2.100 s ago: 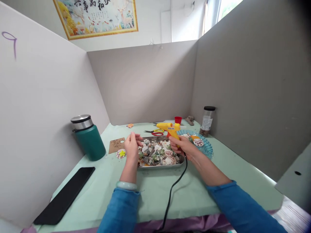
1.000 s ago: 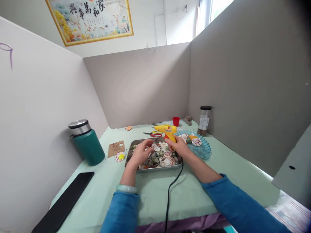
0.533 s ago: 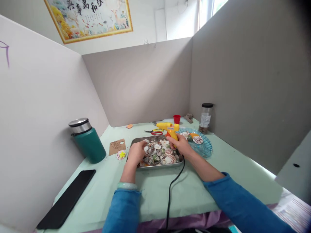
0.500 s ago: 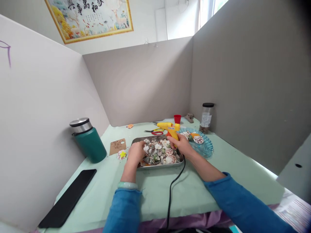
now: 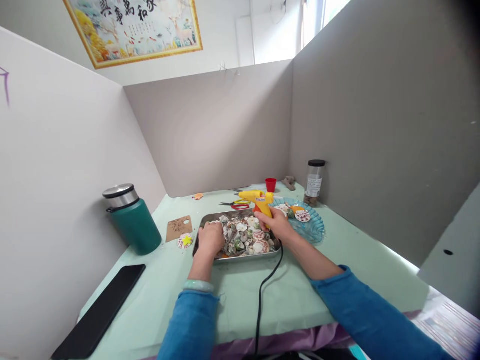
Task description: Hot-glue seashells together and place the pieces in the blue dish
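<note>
- Blk cord (image 5: 261, 295): runs from below R fingers twd near edge of the worktop (image 5: 232, 312).
- Flat blk slab (image 5: 101, 310): well left of L fingers, on worktop, nearer the wearer.
- L hand (image 5: 211, 239): down in left end of metal tray (image 5: 243, 258); fingers curled, tips hidden, can't tell if apart or gripping.
- Mixed shells (image 5: 247, 235): in tray, right of L fingers, btwn both hands.
- R hand (image 5: 276, 223): fingers clamped on handle of yellow glue gun (image 5: 260, 198), held over tray's far right corner, nozzle pointing left.
- Shell w/ yellow flower shape (image 5: 185, 241), brown card (image 5: 179, 228): left of L fingers; green bottle (image 5: 135, 225) farther left.
- Blue plate (image 5: 318, 232) w/ shells: just right of R fingers.
- Scissors (image 5: 240, 205): past tray, beyond L fingers.
- Red cup (image 5: 270, 185), blk-lidded jar (image 5: 314, 182): beyond R fingers, jar farther right.
</note>
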A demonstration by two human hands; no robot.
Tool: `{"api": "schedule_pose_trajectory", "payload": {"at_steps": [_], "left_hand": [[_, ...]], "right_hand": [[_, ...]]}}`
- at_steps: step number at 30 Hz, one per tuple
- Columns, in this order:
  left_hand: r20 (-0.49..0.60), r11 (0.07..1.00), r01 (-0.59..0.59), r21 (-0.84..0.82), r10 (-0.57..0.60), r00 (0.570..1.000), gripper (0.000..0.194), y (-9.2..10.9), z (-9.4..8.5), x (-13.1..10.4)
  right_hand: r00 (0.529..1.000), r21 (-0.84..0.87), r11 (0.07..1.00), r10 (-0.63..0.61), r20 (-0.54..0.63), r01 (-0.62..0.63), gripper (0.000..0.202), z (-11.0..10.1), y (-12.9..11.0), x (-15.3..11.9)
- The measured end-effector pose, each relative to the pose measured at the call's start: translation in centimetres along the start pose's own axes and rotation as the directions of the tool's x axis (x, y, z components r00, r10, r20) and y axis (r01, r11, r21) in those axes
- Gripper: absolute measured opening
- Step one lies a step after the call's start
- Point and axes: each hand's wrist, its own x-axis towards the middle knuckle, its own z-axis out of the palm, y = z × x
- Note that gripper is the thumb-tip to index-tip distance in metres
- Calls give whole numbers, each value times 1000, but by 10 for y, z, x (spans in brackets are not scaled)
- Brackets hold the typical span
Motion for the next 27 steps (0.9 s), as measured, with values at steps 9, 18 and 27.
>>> {"api": "schedule_pose_trajectory", "payload": {"at_steps": [9, 18, 27], "left_hand": [[-53, 991, 67, -112, -74, 996, 28, -4, -4, -1], [4, 944, 92, -316, -96, 995, 21, -3, -5, 2], [-20, 928, 50, -368, -61, 998, 24, -7, 0, 5]], "right_hand": [[1000, 10, 1000, -3, 3, 3, 27, 0, 3, 2], [1000, -17, 1000, 0, 5, 0, 27, -1, 4, 2], [1000, -32, 999, 0, 12, 0, 27, -2, 2, 1]]}}
